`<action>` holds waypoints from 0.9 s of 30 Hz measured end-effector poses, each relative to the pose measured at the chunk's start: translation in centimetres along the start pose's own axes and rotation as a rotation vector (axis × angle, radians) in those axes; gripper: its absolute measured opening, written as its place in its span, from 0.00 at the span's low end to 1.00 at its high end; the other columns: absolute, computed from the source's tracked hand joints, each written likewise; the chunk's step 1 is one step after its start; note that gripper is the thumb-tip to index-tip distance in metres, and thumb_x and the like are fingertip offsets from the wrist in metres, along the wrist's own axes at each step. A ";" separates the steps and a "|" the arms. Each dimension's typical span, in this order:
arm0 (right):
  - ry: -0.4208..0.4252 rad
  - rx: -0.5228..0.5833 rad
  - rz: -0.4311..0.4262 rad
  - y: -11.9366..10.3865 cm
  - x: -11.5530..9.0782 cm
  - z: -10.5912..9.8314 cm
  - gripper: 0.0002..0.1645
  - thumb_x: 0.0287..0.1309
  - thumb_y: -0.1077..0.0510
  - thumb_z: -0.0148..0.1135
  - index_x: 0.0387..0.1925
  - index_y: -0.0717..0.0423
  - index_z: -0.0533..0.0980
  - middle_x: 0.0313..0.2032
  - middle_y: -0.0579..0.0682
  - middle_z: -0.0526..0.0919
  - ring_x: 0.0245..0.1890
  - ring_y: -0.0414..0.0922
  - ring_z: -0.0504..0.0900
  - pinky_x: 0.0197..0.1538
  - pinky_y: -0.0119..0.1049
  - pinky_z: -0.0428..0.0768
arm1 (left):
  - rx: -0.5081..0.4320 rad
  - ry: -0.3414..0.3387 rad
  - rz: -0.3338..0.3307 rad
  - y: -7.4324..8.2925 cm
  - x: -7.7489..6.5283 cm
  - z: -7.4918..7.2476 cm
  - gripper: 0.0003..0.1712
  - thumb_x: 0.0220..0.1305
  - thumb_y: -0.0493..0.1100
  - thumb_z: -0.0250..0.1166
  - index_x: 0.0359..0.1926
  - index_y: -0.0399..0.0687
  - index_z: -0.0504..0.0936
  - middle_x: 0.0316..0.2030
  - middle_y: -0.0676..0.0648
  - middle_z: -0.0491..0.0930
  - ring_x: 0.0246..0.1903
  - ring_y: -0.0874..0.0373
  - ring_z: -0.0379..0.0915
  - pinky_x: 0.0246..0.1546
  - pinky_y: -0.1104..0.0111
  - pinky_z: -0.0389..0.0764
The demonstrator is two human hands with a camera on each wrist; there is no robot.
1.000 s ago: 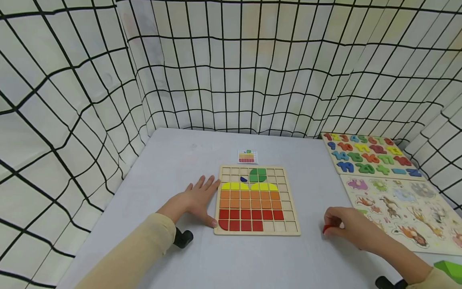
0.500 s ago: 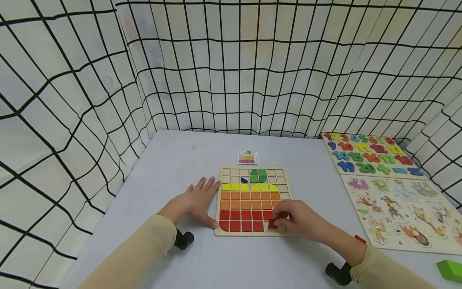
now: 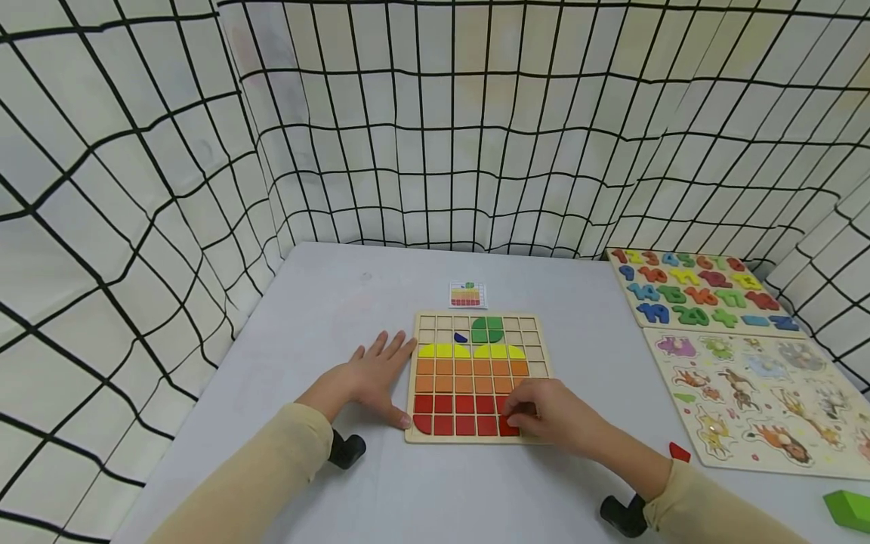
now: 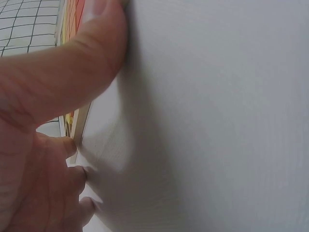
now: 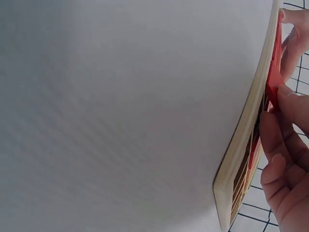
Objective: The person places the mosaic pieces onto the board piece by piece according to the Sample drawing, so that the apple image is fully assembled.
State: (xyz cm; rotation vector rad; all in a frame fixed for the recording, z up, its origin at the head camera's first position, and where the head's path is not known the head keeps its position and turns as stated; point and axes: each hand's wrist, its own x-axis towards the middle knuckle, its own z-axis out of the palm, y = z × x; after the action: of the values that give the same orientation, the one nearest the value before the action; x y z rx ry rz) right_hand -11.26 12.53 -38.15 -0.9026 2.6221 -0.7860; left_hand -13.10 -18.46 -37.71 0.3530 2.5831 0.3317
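A wooden grid board point(image 3: 537, 353) lies on the table, filled with rows of red, orange and yellow tiles, plus green tiles and a small blue piece point(image 3: 461, 338) near the top. My right hand point(image 3: 553, 412) pinches a red square tile point(image 3: 507, 428) over the bottom row, right of the other red tiles. In the right wrist view that tile point(image 5: 273, 86) leans at a slant between thumb and fingers at the board's edge. Fingers spread, my left hand point(image 3: 370, 381) rests along the board's left side, thumb at the lower left corner.
A small picture card point(image 3: 467, 295) lies behind the board. On the right are a number puzzle point(image 3: 703, 296), an animal puzzle point(image 3: 761, 385), a loose red piece point(image 3: 680, 452) and a green block point(image 3: 848, 509). Black netting point(image 3: 435, 128) encloses the table's back and sides.
My right hand has carried the red tile from the table on the right leftward onto the board's bottom row, where it now lines up with the last gap. My left hand stays put.
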 end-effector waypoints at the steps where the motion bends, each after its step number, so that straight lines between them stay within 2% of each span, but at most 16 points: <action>1: 0.004 -0.010 0.008 0.0 0.0 0.1 0.04 0.59 0.62 0.73 0.37 0.51 0.87 0.35 0.40 0.86 0.34 0.35 0.76 0.37 0.25 0.80 | 0.000 0.000 0.001 0.0 0.0 0.0 0.74 0.47 0.64 0.80 0.82 0.45 0.43 0.83 0.38 0.38 0.81 0.35 0.27 0.76 0.34 0.40; 11: 0.066 -0.128 -0.003 -0.1 0.0 0.8 0.05 0.56 0.63 0.75 0.33 0.50 0.87 0.32 0.39 0.84 0.35 0.35 0.77 0.40 0.28 0.83 | 0.004 0.001 0.001 0.1 -0.1 -0.1 0.74 0.47 0.64 0.80 0.82 0.44 0.43 0.83 0.38 0.38 0.81 0.35 0.28 0.76 0.34 0.41; 15: 0.080 -0.126 0.026 -0.2 -0.3 0.5 0.05 0.58 0.62 0.74 0.35 0.48 0.87 0.34 0.39 0.85 0.36 0.35 0.77 0.42 0.30 0.83 | 0.002 0.000 -0.001 0.1 -0.1 -0.1 0.74 0.47 0.64 0.80 0.82 0.44 0.43 0.83 0.38 0.38 0.81 0.35 0.28 0.76 0.34 0.41; 20: 0.091 -0.109 0.086 1.1 -1.9 -1.7 0.04 0.62 0.62 0.70 0.38 0.50 0.86 0.35 0.40 0.86 0.34 0.36 0.77 0.41 0.30 0.82 | 0.005 -0.001 -0.001 0.1 -0.1 -0.1 0.74 0.47 0.64 0.79 0.82 0.44 0.43 0.83 0.38 0.38 0.81 0.35 0.28 0.76 0.35 0.41; 22: 0.090 -0.117 0.103 2.4 -3.0 -3.0 0.04 0.63 0.62 0.69 0.39 0.51 0.86 0.35 0.41 0.86 0.33 0.35 0.76 0.38 0.29 0.82 | 0.007 -0.001 0.001 0.2 0.0 -0.1 0.74 0.47 0.64 0.79 0.82 0.44 0.43 0.83 0.38 0.38 0.81 0.35 0.28 0.76 0.35 0.41; 27: 0.047 -0.142 0.221 6.6 -6.5 -6.6 0.06 0.66 0.59 0.66 0.43 0.53 0.86 0.36 0.41 0.87 0.34 0.35 0.77 0.35 0.29 0.80 | 0.011 -0.004 0.000 0.1 -0.1 -0.2 0.74 0.47 0.64 0.79 0.82 0.44 0.43 0.82 0.37 0.38 0.81 0.34 0.28 0.76 0.34 0.41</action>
State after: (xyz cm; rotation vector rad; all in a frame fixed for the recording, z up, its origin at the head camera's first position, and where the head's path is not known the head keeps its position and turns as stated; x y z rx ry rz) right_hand -12.07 23.67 -36.06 -0.6180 2.7859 -0.5785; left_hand -13.14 -18.45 -37.51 0.3571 2.5819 0.3172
